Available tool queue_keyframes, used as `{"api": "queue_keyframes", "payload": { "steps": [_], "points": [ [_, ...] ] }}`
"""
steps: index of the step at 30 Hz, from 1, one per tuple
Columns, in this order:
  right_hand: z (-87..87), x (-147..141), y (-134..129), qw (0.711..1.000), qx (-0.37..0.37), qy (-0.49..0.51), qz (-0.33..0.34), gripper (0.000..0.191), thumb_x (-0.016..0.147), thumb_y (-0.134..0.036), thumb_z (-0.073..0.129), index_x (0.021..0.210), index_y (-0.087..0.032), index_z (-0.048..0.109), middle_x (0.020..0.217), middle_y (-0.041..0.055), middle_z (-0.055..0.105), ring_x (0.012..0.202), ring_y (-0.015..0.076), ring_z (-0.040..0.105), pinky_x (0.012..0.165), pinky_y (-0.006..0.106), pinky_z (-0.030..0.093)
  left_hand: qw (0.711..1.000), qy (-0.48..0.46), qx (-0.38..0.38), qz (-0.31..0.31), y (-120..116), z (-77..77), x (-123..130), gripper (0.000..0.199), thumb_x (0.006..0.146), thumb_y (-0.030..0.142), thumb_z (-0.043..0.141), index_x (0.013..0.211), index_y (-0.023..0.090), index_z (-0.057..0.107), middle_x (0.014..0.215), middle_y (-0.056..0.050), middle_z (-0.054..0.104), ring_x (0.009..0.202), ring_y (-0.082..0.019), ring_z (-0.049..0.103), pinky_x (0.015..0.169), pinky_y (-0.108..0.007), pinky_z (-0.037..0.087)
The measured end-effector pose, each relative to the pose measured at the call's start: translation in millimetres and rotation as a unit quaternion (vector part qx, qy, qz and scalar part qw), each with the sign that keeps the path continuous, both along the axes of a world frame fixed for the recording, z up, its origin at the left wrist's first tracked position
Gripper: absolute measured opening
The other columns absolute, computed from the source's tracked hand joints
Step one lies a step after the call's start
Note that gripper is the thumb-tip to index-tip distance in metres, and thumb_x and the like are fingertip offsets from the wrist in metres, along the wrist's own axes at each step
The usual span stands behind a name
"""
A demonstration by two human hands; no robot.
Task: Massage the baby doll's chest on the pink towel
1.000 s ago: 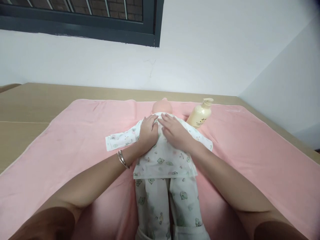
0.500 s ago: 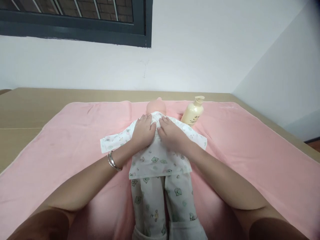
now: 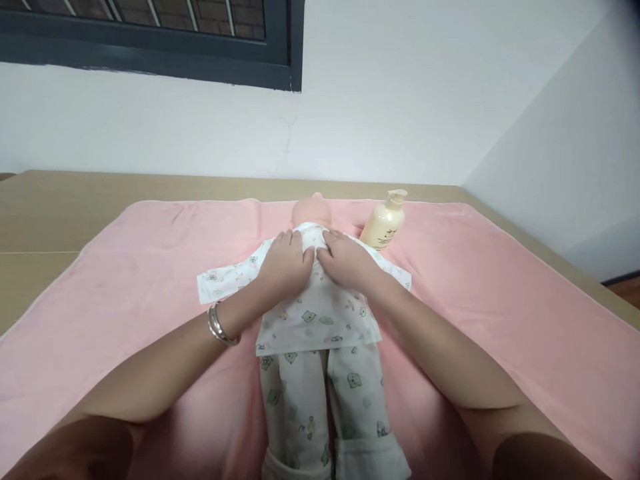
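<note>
Hands (image 3: 286, 265) lie flattened, gripping nothing; both rest on the doll's (image 3: 311, 212) printed shirt (image 3: 320, 323).

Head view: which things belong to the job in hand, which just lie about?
Apparently in use:
left hand, right hand, both on the shirt
doll, head showing
trousers
blanket beneath

Apparently incidental:
pump bottle, untouched
bracelet, worn
</note>
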State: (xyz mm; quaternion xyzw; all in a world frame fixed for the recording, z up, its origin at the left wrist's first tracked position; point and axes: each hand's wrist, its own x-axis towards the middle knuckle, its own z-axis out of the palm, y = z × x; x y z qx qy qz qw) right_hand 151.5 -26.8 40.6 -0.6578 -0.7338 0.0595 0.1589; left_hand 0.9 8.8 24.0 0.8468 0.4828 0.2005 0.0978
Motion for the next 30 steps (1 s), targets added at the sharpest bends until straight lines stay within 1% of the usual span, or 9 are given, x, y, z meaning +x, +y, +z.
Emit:
{"api": "queue_keyframes", "payload": {
  "steps": [2,4,9,12,15,20,25,27,30],
  "points": [
    [0.7,7,9,0.999,-0.017,0.036,-0.001,0.043,0.097,-0.034,0.030,0.118,-0.011,0.061,0.129,0.0185,0.063,0.120,0.0316,0.058,0.099,0.042,0.047,0.999,-0.001,0.012,-0.040,-3,1.0,-1,0.045,0.093,0.027,0.035,0.127,0.002,0.051,0.134,-0.025,0.054,0.131,-0.034,0.046,0.111,-0.051,0.036],
    [-1.0,8,12,0.999,-0.011,0.040,-0.014,0.045,0.098,-0.036,0.028,0.117,-0.011,0.061,0.126,0.0180,0.065,0.118,0.0308,0.059,0.098,0.042,0.048,0.999,-0.022,-0.007,-0.049,-2,3.2,-2,0.036,0.091,0.026,0.037,0.117,0.009,0.056,0.127,-0.020,0.058,0.124,-0.032,0.051,0.107,-0.050,0.040],
    [-2.9,-12,-10,0.998,0.039,-0.052,-0.012,0.054,0.099,-0.029,0.027,0.137,0.003,0.046,0.141,0.0273,0.052,0.137,0.0348,0.044,0.114,0.046,0.034,0.995,-0.060,-0.076,0.008,9,7.1,2,0.025,0.091,0.029,0.036,0.093,0.016,0.057,0.106,-0.015,0.064,0.103,-0.029,0.059,0.093,-0.045,0.047],
    [1.7,-16,-18,0.999,0.024,-0.038,0.006,0.051,0.097,-0.028,0.031,0.137,-0.001,0.048,0.142,0.0246,0.052,0.137,0.0339,0.044,0.112,0.046,0.037,0.998,-0.047,-0.029,0.033,7,1.9,7,0.027,0.092,0.025,0.035,0.100,0.013,0.057,0.107,-0.017,0.064,0.105,-0.030,0.057,0.096,-0.046,0.045],
    [2.7,-9,-9,1.000,-0.007,0.013,0.011,0.046,0.096,-0.031,0.032,0.130,-0.008,0.054,0.139,0.0198,0.056,0.132,0.0322,0.049,0.106,0.044,0.043,0.998,-0.047,0.008,0.043,3,-5.3,10,0.031,0.093,0.025,0.034,0.108,0.012,0.057,0.112,-0.017,0.063,0.110,-0.032,0.055,0.099,-0.048,0.042],
    [-5.5,0,7,0.999,0.030,0.012,0.000,0.048,0.096,-0.030,0.033,0.131,-0.004,0.052,0.144,0.0206,0.051,0.136,0.0326,0.043,0.115,0.044,0.033,0.997,-0.058,0.024,0.045,-2,-8.8,10,0.033,0.093,0.026,0.035,0.113,0.012,0.057,0.112,-0.017,0.063,0.110,-0.032,0.054,0.100,-0.048,0.041],
    [-4.8,1,9,0.999,0.010,0.033,-0.007,0.048,0.097,-0.035,0.031,0.127,-0.007,0.056,0.138,0.0191,0.057,0.128,0.0311,0.052,0.107,0.043,0.042,0.997,-0.040,0.057,0.013,-9,-8.6,11,0.041,0.093,0.024,0.033,0.125,0.005,0.053,0.122,-0.022,0.058,0.118,-0.034,0.050,0.104,-0.052,0.038],
    [-5.1,-3,4,0.999,0.023,0.007,-0.024,0.051,0.098,-0.033,0.028,0.131,-0.004,0.053,0.138,0.0213,0.057,0.129,0.0320,0.052,0.108,0.044,0.041,0.998,-0.043,0.053,-0.001,-6,-7.4,9,0.043,0.093,0.024,0.034,0.128,0.006,0.051,0.128,-0.022,0.056,0.123,-0.035,0.048,0.107,-0.053,0.036],
    [-7.5,-16,-11,0.996,0.055,-0.071,-0.028,0.057,0.099,-0.028,0.026,0.140,0.006,0.043,0.142,0.0278,0.052,0.137,0.0352,0.045,0.114,0.046,0.034,0.998,-0.053,-0.008,-0.014,5,-2.3,4,0.038,0.092,0.026,0.035,0.121,0.011,0.055,0.125,-0.018,0.059,0.119,-0.032,0.052,0.107,-0.051,0.038]
  ]
}}
